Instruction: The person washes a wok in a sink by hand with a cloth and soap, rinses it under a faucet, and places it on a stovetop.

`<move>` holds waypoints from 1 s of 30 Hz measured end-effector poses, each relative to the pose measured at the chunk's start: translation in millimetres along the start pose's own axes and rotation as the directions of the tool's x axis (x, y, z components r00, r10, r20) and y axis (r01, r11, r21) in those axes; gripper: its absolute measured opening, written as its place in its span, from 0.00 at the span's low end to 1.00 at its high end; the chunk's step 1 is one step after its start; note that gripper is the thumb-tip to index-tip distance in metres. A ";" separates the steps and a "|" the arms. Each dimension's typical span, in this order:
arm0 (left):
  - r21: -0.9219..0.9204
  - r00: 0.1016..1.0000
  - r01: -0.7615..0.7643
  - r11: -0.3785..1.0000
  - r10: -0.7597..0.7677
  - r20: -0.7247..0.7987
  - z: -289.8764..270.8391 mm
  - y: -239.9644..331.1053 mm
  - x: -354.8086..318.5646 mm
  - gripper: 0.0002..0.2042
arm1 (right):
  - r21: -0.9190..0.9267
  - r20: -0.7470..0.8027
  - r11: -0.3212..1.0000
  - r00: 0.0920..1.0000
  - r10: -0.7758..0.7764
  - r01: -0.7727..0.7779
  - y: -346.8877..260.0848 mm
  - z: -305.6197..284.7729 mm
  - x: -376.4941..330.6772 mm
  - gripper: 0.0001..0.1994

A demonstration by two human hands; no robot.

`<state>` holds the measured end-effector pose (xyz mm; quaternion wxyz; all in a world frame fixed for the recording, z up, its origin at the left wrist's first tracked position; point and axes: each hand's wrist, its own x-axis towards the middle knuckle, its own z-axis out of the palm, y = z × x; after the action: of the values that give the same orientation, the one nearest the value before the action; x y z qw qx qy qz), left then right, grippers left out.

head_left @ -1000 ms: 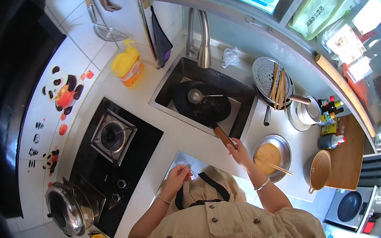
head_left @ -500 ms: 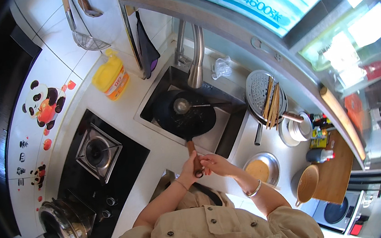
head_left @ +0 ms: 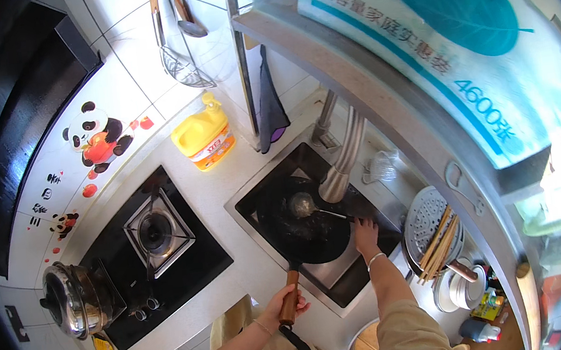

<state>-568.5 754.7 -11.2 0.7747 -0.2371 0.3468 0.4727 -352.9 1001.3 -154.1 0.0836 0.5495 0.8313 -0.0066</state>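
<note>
Head view: left hand clamped around the wooden handle of the wok ahead; right hand at the ladle's end, grip unclear.

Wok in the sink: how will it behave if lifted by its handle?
The wok likely feels front-heavy: its wide bowl sits beyond the wooden handle that the left hand grips. It should stay stiff, as its dark body looks like metal. The ladle, its scoop inside, could slide if things tilt.
</note>
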 end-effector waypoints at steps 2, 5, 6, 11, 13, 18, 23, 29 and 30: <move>-0.062 0.999 -0.015 0.998 0.017 0.034 -2.6 -2.7 8.4 0.09 | -0.084 0.100 0.996 0.995 0.004 0.004 3.3 -0.6 -0.2 0.23; 0.126 1.000 -0.014 0.992 0.014 0.007 -12.3 -3.2 16.3 0.08 | 0.013 0.270 0.996 0.960 0.077 -0.084 8.8 17.0 3.8 0.22; 0.155 1.000 -0.005 0.988 0.005 -0.004 -10.2 -3.4 18.0 0.08 | 0.040 0.295 0.995 0.953 0.075 -0.091 13.5 21.9 3.9 0.21; 0.365 0.998 -0.005 0.931 0.030 -0.061 2.1 2.8 19.2 0.08 | 0.209 0.273 0.978 0.959 -0.073 0.015 3.7 15.6 -20.5 0.16; 0.453 0.997 0.008 0.892 0.030 -0.077 15.0 6.3 16.2 0.08 | 0.247 0.271 0.969 0.960 -0.076 0.007 -7.9 -2.2 -30.6 0.15; 0.530 0.994 -0.026 0.848 0.080 -0.080 45.2 17.5 11.8 0.08 | 0.448 0.211 0.890 0.977 -0.007 -0.091 -15.6 -52.0 -70.6 0.16; 0.554 0.999 -0.047 0.831 0.037 0.029 82.4 26.6 9.8 0.08 | 0.716 0.148 0.676 0.984 0.097 -0.175 -9.1 -84.0 -107.2 0.15; 0.531 0.992 -0.087 0.843 0.024 0.125 98.2 39.3 -3.9 0.06 | 0.860 0.101 0.481 0.981 0.164 -0.169 -10.1 -136.7 -135.4 0.15; 0.540 0.993 -0.090 0.837 0.031 0.117 101.2 38.0 -7.7 0.06 | 0.864 0.087 0.479 0.983 0.163 -0.156 -9.3 -138.7 -139.2 0.14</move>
<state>-573.3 837.4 58.6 0.8115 0.0282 0.4336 0.3907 -326.4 884.9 2.3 -0.2060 0.5916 0.6610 -0.4131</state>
